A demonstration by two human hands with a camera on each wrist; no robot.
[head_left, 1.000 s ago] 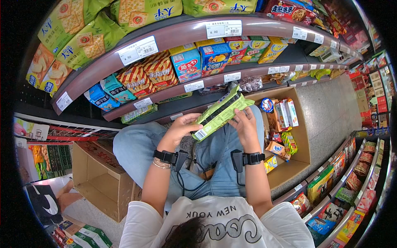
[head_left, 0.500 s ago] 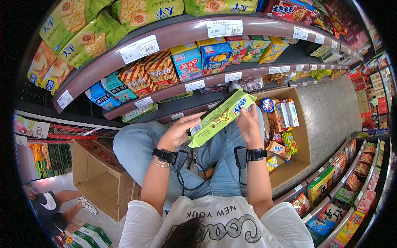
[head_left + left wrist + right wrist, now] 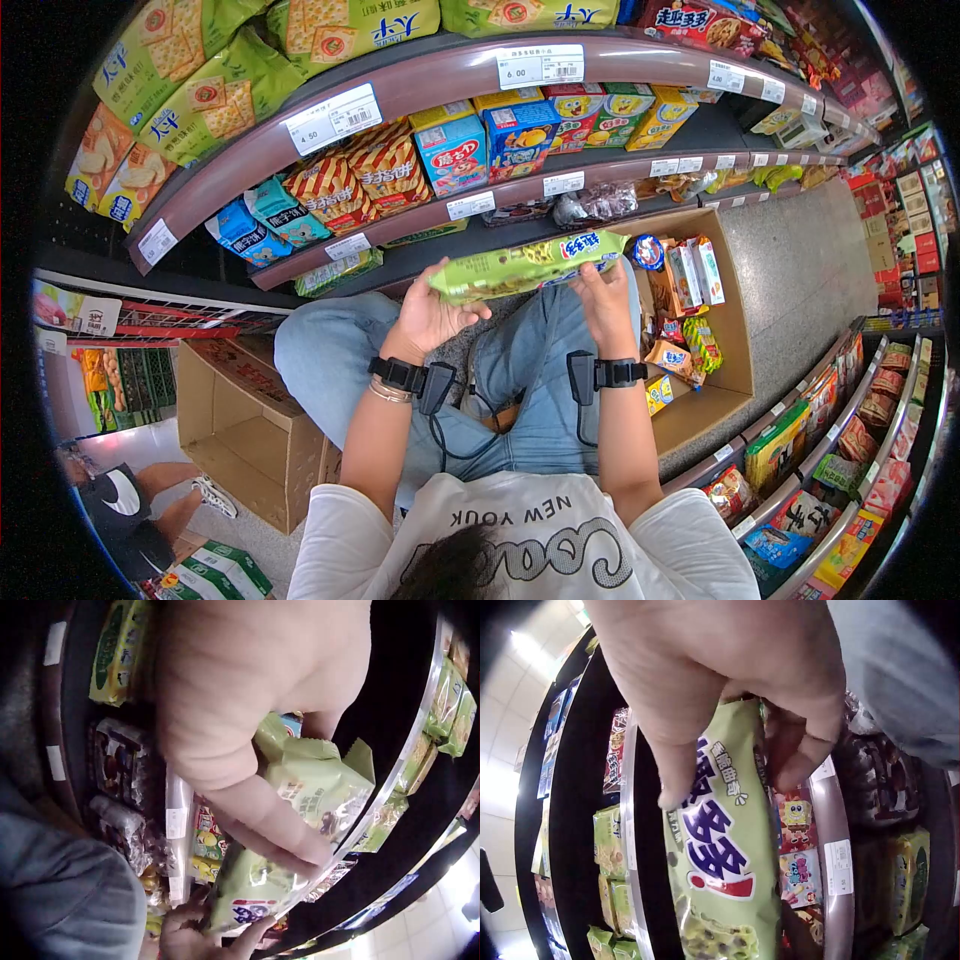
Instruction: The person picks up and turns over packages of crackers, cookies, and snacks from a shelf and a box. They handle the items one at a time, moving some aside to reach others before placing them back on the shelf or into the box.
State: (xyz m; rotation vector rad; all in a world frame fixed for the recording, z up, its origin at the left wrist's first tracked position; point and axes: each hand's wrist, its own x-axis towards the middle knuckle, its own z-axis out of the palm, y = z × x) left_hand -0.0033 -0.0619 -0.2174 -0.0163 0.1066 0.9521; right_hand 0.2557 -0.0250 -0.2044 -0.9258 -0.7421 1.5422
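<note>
A long green packet of cookies (image 3: 530, 265) is held up in front of the shelf, lying nearly level across both hands. At its left end, my left hand (image 3: 428, 315) holds it, the thumb on the near side, the other fingers mostly hidden behind the wrapper. The right hand (image 3: 605, 300) grips the other end. In the right wrist view, the thumb of the right hand (image 3: 727, 667) lies along one edge of the packet (image 3: 724, 877) and fingers bend round the opposite edge. The left wrist view shows the left hand (image 3: 262, 697) stretched over the wrapper.
A cardboard box (image 3: 735, 330) with several snack packs stands by the right knee. Another cardboard box (image 3: 235, 430) is at the left. Ahead, shelves (image 3: 640, 60) hold biscuit bags and boxes. A seated person's leg (image 3: 165, 490) shows at lower left; more shelving (image 3: 850, 420) lines the right.
The packet has been turned over from its dark-striped, barcoded side to its printed front, and swung from slanted to nearly level. The left hand has moved slightly forward, its thumb now spread.
</note>
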